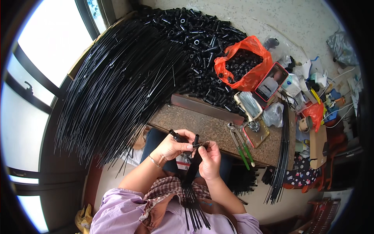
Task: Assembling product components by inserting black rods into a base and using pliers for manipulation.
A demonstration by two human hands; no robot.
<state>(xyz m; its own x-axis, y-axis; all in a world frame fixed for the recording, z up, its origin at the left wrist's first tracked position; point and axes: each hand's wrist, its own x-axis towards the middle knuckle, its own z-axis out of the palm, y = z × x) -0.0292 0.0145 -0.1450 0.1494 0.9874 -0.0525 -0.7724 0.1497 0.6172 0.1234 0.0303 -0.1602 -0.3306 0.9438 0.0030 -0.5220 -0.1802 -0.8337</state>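
Black rods, orange-red bag, green-handled pliers, speckled brown table, lilac sleeves.

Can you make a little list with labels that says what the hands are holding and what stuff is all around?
left hand: grips a short black tube and pinches thin metal pieces by the right hand
right hand: holds a bundle of thin black rods that fans out toward the lap
table: speckled stone top, right in front of the hands
on the table: pliers with green handles
behind: big heap of long black rods, pile of short black tubes
orange bag: open, holds small black parts
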